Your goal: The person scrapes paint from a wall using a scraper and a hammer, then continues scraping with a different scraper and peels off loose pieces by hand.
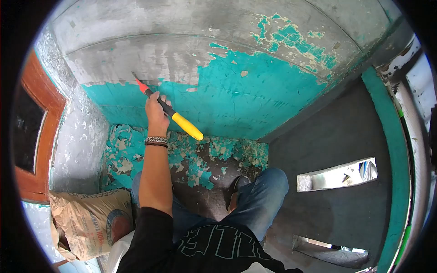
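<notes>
Scraper (pixel 169 110) is gripped in left hand (pixel 157 114), left of centre; right hand can't be seen. Blade (pixel 134 74) probably best kept shallow under paint (pixel 241 98), upper left.

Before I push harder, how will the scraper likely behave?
The scraper may feel stiff, since its shaft looks straight. Its rounded yellow grip could roll if set down. Held midway by the left hand, it might pivot.
</notes>
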Demonstrator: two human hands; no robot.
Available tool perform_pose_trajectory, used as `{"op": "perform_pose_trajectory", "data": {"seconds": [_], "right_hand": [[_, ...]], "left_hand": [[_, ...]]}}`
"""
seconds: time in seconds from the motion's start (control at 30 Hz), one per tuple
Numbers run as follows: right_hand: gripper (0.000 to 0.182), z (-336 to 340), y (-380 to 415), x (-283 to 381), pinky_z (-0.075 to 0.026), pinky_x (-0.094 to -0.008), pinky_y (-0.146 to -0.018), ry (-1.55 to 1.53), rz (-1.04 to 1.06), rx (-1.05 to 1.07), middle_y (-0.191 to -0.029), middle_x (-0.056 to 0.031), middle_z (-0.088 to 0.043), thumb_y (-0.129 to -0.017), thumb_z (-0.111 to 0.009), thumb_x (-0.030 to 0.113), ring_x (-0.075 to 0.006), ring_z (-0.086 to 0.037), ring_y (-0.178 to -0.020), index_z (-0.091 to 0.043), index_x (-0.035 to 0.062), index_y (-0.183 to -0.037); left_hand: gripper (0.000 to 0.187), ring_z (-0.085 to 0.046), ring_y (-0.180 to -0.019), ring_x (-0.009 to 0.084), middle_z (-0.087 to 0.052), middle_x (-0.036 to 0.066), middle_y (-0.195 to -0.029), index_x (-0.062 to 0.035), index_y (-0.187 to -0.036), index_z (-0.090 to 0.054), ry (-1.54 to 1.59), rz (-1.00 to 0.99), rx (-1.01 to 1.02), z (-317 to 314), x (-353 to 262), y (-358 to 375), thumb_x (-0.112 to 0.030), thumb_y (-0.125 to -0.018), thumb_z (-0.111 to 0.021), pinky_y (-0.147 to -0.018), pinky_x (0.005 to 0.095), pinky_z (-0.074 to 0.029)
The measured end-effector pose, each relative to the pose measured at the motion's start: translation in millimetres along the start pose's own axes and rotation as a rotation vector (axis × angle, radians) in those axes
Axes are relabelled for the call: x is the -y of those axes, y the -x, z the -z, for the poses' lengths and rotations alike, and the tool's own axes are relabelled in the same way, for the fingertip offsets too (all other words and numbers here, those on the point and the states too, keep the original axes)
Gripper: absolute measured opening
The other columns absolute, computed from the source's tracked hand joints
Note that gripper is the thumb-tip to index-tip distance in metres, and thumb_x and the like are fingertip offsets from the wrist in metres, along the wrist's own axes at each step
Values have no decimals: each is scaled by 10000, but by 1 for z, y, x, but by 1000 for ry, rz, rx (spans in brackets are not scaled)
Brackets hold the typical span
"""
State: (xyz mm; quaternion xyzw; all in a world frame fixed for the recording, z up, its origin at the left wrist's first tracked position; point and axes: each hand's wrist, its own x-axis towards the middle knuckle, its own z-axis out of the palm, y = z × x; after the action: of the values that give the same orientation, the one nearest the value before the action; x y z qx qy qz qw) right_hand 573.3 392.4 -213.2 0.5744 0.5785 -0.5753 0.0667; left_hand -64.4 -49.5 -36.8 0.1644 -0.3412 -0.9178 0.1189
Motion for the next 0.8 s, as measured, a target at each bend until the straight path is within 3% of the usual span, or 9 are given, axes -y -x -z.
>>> {"op": "perform_pose_trajectory", "data": {"seconds": [0.63,0.8], "right_hand": [[392,-26,13,23,-458,-396,-737,6,-5,-167,-928,-162,-621,-928,-487,338,-262,-579,-810,-592,-2,-1093],[381,-45,1,49,-459,-393,-747,-14,35,-187,-931,-166,-626,-930,-485,321,-264,-582,-819,-591,-7,-1093]], "left_hand": [[127,-452,-598,129,-458,4,-710,-79,-929,-448,25,-3,7,0,3,-1,-168,-877,-522,-551,278,-415],[187,-464,-604,134,-460,35,-722,-63,-978,-378,17,-189,-10,-19,20,18,-193,-903,-488,-541,281,-439]]}}
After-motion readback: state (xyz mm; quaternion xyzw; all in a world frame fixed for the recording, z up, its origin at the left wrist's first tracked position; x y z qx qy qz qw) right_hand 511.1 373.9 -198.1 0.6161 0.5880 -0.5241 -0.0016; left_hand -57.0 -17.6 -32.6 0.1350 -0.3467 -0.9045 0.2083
